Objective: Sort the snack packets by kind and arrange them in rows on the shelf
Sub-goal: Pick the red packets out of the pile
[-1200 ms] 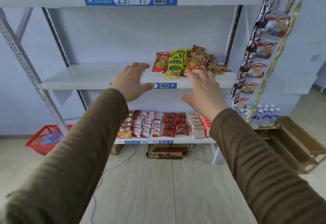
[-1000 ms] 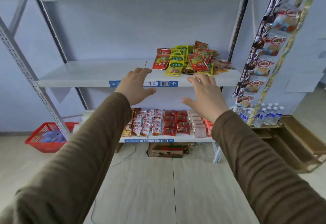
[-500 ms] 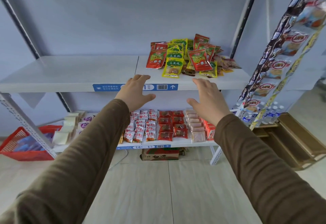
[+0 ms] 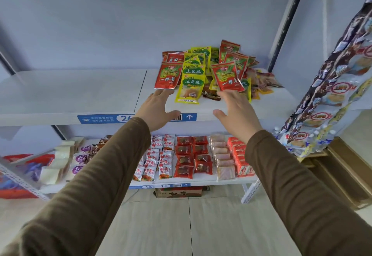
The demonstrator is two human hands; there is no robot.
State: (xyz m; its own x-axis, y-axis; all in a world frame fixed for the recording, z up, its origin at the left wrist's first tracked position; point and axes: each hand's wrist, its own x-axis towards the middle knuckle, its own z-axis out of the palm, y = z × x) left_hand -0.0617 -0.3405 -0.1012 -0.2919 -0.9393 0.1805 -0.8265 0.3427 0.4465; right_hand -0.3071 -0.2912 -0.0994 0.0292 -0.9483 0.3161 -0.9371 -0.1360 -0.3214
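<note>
White metal shelf [image 4: 70, 92] across the whole width, its left half bare, a blue label strip [image 4: 100, 118] on the front edge. Lower shelf [image 4: 201, 179] beneath, filled with neat rows: white-and-red packets [image 4: 161, 161], dark red packets [image 4: 191, 159], pale pink packets [image 4: 223, 161], orange-red boxes [image 4: 239, 159], and white and purple-marked packs [image 4: 74, 159] toward its left end. Hanging strips of snacks [image 4: 332, 82] down the right side, past the shelf's right end. Red basket [image 4: 20, 175] on the floor at the far left, partly hidden by the rack. Cardboard box [image 4: 179, 192] on the floor under the lower shelf.

Unsorted pile of snack packets [image 4: 211, 70] on the right half of the upper shelf, toward the back edge: red packets [image 4: 168, 75] at the pile's left and right, yellow packets [image 4: 191, 88] in the middle, brownish ones [image 4: 261, 82] spilling toward the right end.

Both arms in brown sleeves reaching up to the front edge. Left hand [image 4: 159, 108] open wide, fingers straight, thumb spread, fingertips just at the lower edge of the leftmost red packet; contact not clear. Right hand [image 4: 235, 112] likewise spread and flat, holding nothing, fingertips just below a red packet on the pile's right and beside the yellow one at the front.
</note>
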